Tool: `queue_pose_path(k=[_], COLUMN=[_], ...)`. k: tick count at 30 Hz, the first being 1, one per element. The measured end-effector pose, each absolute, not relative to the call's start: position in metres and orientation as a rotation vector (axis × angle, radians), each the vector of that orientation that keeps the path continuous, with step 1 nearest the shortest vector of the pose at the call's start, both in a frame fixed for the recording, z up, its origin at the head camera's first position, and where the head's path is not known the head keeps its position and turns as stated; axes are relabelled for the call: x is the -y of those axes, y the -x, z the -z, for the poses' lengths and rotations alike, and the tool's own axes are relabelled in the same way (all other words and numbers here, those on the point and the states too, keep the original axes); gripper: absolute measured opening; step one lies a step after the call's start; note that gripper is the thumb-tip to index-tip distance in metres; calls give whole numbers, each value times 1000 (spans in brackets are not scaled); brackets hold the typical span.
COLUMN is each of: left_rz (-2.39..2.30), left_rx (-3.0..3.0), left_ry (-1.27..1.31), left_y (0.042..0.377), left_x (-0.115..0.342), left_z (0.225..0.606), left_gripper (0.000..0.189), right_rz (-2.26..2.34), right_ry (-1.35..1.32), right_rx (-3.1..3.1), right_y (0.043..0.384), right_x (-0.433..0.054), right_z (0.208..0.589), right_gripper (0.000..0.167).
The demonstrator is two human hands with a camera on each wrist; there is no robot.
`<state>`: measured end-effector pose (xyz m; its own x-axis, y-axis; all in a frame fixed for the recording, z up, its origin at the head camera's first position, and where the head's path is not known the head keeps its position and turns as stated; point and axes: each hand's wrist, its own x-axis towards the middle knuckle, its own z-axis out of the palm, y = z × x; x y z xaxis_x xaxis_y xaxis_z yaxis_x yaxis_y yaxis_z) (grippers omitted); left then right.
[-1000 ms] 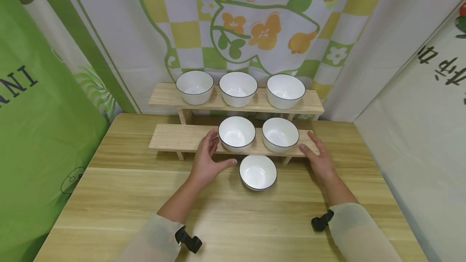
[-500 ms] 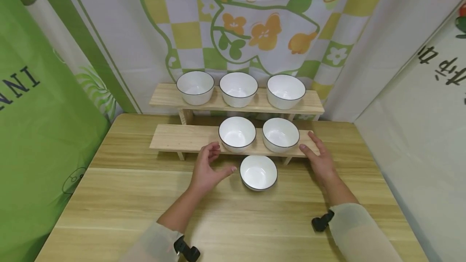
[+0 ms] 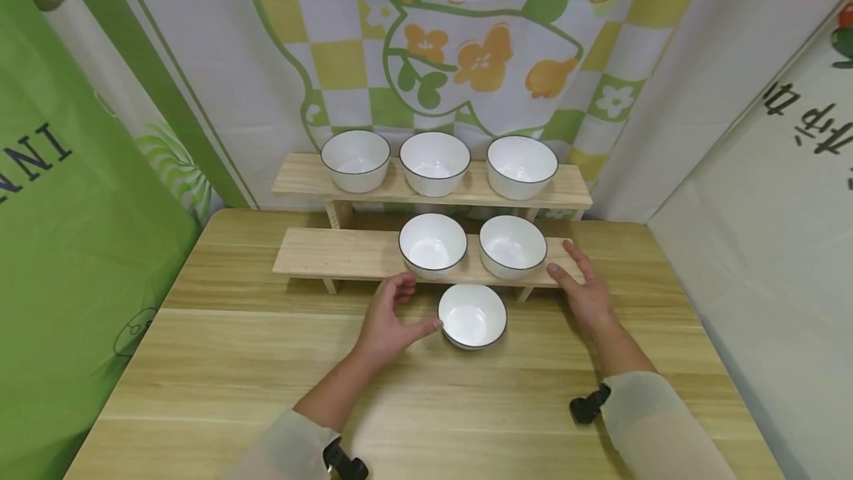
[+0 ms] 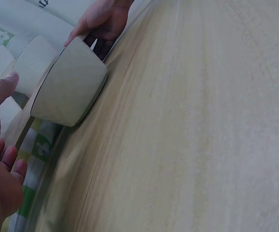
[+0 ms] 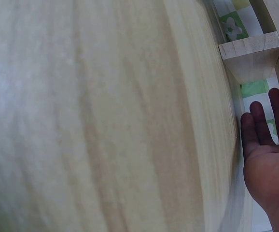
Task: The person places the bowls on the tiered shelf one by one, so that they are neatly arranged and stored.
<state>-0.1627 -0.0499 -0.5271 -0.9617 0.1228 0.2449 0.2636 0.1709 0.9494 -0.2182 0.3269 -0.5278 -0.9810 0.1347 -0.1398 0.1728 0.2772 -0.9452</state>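
My left hand (image 3: 389, 324) is beside the nearest white bowl (image 3: 472, 317), its thumb tip right at the bowl's left rim. Its fingers are loosely bent and spread from the thumb, with nothing between them. In the left wrist view that dark-rimmed bowl (image 4: 69, 82) stands on the table ahead of the thumb. My right hand (image 3: 589, 295) holds the right end of the lower wooden shelf (image 3: 333, 252), thumb over the top. The right wrist view shows several fingers (image 5: 258, 123) stretched out beneath the shelf. Two matching bowls (image 3: 433, 246) (image 3: 512, 247) stand on this shelf.
Behind is a higher wooden shelf (image 3: 306, 175) with three more white bowls (image 3: 356, 161) (image 3: 435, 164) (image 3: 522, 167) in a row. Both shelves stand on a wood-grain table (image 3: 466, 406). Printed curtains (image 3: 440, 43) hang at the back and sides.
My left hand has drawn back from the left bowl on the lower shelf, then moved right to the nearest bowl. My right hand and the bowls have stayed put.
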Motion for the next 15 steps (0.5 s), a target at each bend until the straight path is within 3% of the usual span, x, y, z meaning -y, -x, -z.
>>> queue_pose_path(k=[15], left_rz=[1921], left_rx=[2509], left_ry=[405], left_y=[157], left_x=[37], left_z=[537], left_gripper=[100], right_rz=[1851], right_ry=[-311], right_rx=[-2453], right_y=[219], right_x=[-327], right_z=[525], right_gripper=[84])
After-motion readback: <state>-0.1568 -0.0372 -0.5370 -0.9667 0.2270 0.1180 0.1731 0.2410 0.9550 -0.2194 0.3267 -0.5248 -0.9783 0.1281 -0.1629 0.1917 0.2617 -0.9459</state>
